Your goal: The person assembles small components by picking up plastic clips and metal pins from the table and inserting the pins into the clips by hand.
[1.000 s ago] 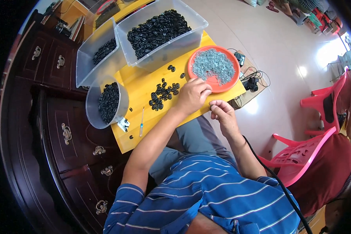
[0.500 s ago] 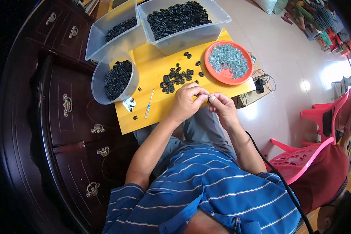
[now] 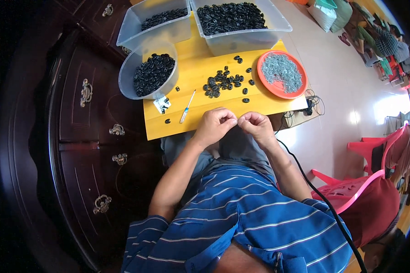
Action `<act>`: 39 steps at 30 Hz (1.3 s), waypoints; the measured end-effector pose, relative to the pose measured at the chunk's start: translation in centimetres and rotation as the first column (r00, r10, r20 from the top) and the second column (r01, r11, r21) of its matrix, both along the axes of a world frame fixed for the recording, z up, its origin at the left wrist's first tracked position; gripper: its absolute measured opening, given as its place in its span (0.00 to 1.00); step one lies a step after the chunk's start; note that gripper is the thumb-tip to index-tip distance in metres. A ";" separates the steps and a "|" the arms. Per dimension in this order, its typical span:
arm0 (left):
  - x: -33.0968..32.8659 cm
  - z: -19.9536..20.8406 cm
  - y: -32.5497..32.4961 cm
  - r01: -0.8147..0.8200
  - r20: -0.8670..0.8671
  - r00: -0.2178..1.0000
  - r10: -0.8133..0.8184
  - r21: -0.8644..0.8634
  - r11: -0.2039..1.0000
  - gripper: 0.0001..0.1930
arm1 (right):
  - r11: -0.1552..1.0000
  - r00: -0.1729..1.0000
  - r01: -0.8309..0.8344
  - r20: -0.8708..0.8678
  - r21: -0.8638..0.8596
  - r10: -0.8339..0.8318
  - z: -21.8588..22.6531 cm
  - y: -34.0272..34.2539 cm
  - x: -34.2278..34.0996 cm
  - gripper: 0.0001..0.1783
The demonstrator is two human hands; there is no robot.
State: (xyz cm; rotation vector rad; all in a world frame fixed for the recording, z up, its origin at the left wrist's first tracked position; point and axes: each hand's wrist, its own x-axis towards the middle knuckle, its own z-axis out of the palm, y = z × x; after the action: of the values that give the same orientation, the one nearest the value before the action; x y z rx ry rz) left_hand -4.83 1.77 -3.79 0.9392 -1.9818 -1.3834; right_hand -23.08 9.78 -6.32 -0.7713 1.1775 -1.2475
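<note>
Both hands [image 3: 215, 126] pinch narrowly near the table [image 3: 269, 107], whether on anything I cannot tell.

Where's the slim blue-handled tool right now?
In the head view, the slim blue-handled tool lies on the yellow table, left of centre, between the white tag and the left hand.

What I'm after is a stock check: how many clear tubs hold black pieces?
3: a round tub front left, a rectangular tub behind it, a second rectangular tub right of that.
</note>
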 end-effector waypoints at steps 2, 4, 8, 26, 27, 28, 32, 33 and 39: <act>1.0 -1.0 0.1 -0.011 -0.036 0.999 0.015 0.090 0.996 0.03 | 1.000 0.998 -0.018 -0.058 -0.008 0.018 -0.4 -0.3 0.8 0.06; 1.8 -1.5 0.0 0.001 -0.034 0.999 0.004 0.137 0.991 0.04 | 0.999 0.993 -0.034 -0.115 -0.018 0.031 -0.6 -0.5 1.4 0.06; 2.7 -1.8 -0.1 -0.009 -0.081 0.996 0.026 0.203 0.979 0.04 | 0.998 0.992 -0.065 -0.107 -0.004 0.064 0.0 -1.1 2.3 0.06; 4.0 -0.9 -1.1 -0.040 -0.088 0.996 0.028 -0.138 0.990 0.06 | 0.991 0.888 -0.111 -0.454 -0.072 0.066 1.2 -5.7 -0.5 0.09; 4.2 -0.8 -1.0 -0.038 -0.092 0.995 0.030 -0.092 0.995 0.07 | 0.992 0.812 -0.079 -0.583 -0.102 0.005 1.3 -6.4 -0.9 0.10; 4.3 -0.8 -0.9 -0.037 -0.095 0.995 0.032 -0.046 0.998 0.09 | 0.989 0.716 -0.053 -0.696 -0.136 -0.057 1.4 -6.9 -1.2 0.10; 4.6 -2.1 -0.7 -0.052 -0.181 0.982 0.048 -0.014 0.999 0.11 | 0.985 0.435 -0.045 -0.891 -0.169 -0.133 1.3 -8.9 -1.8 0.09; 4.7 -2.3 -0.6 -0.056 -0.188 0.980 0.063 0.043 0.998 0.11 | 0.985 0.344 -0.050 -0.928 -0.167 -0.139 1.2 -9.2 -1.9 0.08; 4.9 -3.5 -0.3 -0.099 -0.256 0.955 0.149 0.196 0.975 0.08 | 0.989 0.212 -0.018 -0.967 -0.148 -0.141 1.5 -9.8 -1.7 0.09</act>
State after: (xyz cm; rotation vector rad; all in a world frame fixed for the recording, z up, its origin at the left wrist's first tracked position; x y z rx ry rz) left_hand 0.11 1.50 -7.26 0.8850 -1.5897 -1.5489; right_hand -24.77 -0.04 -4.81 -1.8054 2.1923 -0.7803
